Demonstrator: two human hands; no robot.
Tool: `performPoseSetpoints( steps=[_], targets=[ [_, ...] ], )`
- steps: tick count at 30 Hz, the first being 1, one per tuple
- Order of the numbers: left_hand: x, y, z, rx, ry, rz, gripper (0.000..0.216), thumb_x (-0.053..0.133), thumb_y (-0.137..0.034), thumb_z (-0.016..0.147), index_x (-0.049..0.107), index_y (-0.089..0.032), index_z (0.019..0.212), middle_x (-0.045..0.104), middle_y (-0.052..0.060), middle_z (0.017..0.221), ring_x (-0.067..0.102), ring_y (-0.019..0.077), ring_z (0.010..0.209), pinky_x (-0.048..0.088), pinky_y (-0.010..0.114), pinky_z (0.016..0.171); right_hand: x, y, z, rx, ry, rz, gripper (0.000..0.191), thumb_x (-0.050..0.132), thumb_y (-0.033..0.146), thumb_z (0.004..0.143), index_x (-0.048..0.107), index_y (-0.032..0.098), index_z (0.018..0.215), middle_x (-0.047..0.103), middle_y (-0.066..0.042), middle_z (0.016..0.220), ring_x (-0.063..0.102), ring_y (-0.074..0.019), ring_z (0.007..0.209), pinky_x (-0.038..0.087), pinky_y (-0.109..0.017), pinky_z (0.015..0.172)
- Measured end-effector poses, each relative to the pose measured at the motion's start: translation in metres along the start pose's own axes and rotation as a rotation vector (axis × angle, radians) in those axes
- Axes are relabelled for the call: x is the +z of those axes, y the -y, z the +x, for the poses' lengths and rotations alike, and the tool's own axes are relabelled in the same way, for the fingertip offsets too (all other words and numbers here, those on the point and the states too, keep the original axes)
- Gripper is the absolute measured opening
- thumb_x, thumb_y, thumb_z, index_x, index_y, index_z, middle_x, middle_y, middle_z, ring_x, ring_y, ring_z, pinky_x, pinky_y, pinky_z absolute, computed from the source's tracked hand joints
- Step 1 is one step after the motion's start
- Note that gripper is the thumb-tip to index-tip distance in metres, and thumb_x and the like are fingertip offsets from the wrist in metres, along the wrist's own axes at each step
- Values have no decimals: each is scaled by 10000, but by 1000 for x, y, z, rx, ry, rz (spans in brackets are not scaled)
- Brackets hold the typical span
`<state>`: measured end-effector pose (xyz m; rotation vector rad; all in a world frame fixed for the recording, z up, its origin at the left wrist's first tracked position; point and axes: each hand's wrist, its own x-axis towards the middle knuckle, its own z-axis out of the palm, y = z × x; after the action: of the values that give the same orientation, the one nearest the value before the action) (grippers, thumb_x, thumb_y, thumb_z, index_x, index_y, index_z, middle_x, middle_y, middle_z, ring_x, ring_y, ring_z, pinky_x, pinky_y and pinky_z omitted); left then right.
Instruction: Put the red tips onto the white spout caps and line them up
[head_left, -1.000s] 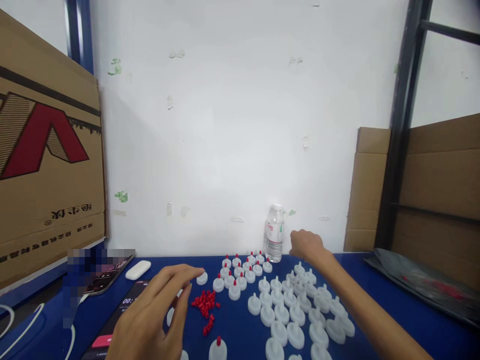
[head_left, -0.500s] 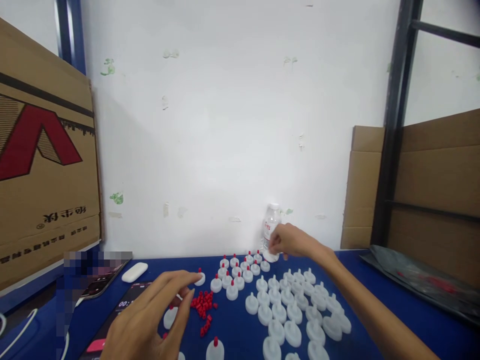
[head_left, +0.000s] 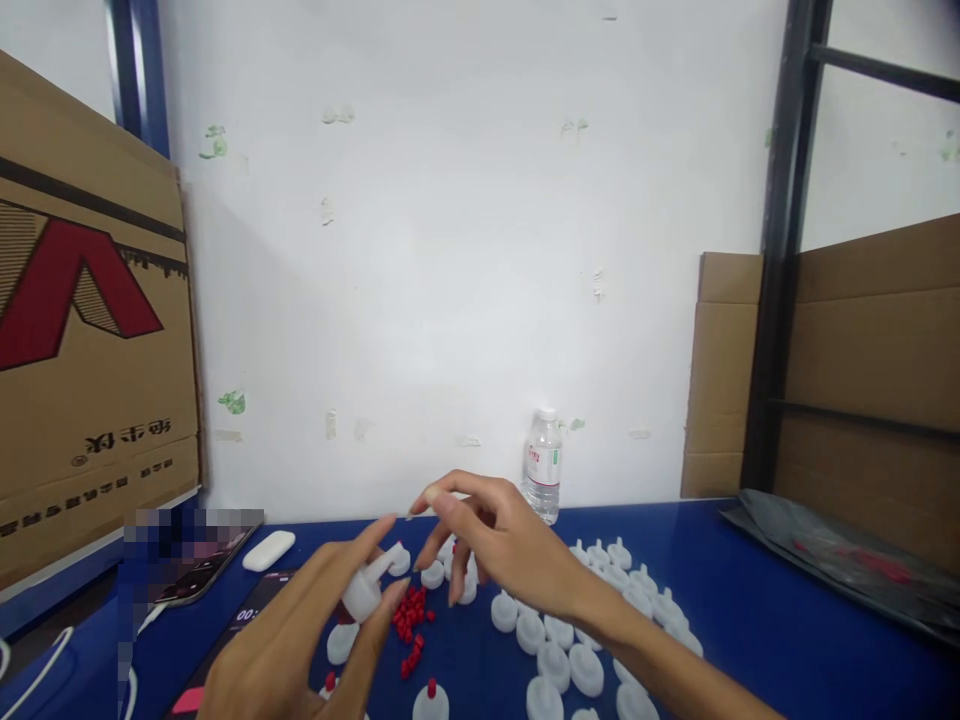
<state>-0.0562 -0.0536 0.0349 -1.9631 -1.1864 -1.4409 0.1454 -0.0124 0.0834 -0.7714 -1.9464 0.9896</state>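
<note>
My left hand pinches a white nozzle cap between thumb and fingers, lifted just above the blue table. My right hand hovers beside it with fingers spread and curled; whether it holds anything is not clear. Under both hands lies a small pile of red tips. Behind the right hand stand white caps with red tips. To the right lie several plain white caps.
A water bottle stands by the white wall. Two phones and a white earbud case lie at the left, with cables. Cardboard boxes stand left and right. A dark plastic bag lies at the right.
My right hand came back from near the water bottle to the middle, beside my left hand. My left hand picked a white cap up off the table.
</note>
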Motion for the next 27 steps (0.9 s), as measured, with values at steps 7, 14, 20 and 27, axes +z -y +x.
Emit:
performPoseSetpoints(
  steps=[7,14,20,27],
  targets=[
    [-10,-4,11,-225,132,43,490,457,-651,935,557,-313,1275,761,-39,804,697,150,549,535,227,512,21,-82,11,178,-67,-782,80,728,286,845,782,279,904,804,5,884,738,-216,879,461,-266,732],
    [-10,2,10,-124,96,44,352,519,-592,930,613,-301,1105,638,-93,581,630,139,446,463,219,447,35,-105,6,181,0,-873,130,704,275,859,785,264,960,800,-42,931,732,-252,918,456,-289,734],
    [-9,3,13,-108,123,-8,289,553,-507,932,646,-284,1091,704,-56,776,583,98,436,501,197,485,35,-107,7,148,70,-883,129,675,163,826,770,238,872,790,-48,930,726,-244,922,449,-280,747],
    [-3,11,5,-194,250,-5,353,569,-496,909,677,-308,1188,666,-90,637,580,94,386,472,177,426,15,-86,12,105,-32,-710,204,530,177,951,657,209,1107,760,-26,838,720,-168,760,483,-234,685]
  ],
)
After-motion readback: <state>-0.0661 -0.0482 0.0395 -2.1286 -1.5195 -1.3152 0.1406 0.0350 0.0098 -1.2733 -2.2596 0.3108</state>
